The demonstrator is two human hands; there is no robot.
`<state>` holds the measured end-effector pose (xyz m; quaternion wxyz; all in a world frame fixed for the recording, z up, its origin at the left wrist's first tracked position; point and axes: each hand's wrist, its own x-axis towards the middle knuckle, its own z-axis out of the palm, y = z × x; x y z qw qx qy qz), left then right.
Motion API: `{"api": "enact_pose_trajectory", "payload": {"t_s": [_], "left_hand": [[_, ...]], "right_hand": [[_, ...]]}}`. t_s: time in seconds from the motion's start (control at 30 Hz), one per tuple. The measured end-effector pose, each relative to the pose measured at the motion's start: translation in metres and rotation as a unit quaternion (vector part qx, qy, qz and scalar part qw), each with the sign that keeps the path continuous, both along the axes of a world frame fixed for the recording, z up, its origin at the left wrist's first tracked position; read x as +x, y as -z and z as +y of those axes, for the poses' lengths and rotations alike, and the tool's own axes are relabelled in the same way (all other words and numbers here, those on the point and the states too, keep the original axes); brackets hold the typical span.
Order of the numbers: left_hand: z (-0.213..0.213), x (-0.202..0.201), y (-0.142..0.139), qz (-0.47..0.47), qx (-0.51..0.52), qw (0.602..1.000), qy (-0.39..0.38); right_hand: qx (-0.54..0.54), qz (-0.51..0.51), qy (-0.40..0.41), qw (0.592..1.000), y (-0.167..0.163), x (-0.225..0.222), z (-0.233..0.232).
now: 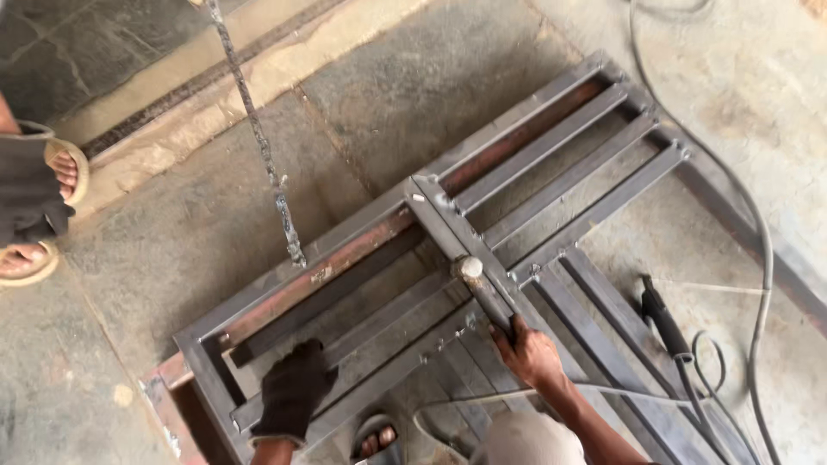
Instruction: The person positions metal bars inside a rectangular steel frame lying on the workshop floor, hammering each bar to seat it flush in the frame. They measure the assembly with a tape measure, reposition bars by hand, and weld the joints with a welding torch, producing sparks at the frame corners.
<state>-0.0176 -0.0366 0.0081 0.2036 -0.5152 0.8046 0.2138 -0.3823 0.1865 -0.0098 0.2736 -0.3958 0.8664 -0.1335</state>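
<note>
Left grip [291, 389], gloved, pressed flat on steel frame [362, 258]; right grip [527, 351] closed around crossbar [457, 241]. Risk: unwelded bar slips beneath right grip, misaligns.

A steel frame [362, 258] is lying across the frame's centre on the floor [172, 232]. A chain [258, 138] is hanging upper left; a welding holder [662, 317] is lying lower right; sandalled feet [39, 207] are standing at left.

Left hand [291, 389] black-gloved; steel frame [345, 258] grey, rust-streaked.
</note>
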Motion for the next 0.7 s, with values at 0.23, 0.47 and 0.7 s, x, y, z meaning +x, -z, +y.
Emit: {"api": "enact_pose_trajectory", "payload": {"t_s": [0.23,0.47,0.7], "left_hand": [[-0.002,0.006,0.006,0.002,-0.022,1.000,0.017],[0.010,0.004,0.046,0.090,-0.176,0.980,-0.002],[0.015,0.000,0.048,0.210,-0.280,0.934,-0.070]], "right_hand": [[0.048,0.001,0.030,0.998,0.005,0.004,-0.018],[-0.018,-0.115,0.053,0.992,0.000,-0.024,-0.032],[-0.057,-0.418,-0.251,0.871,0.006,0.002,-0.139]]}}
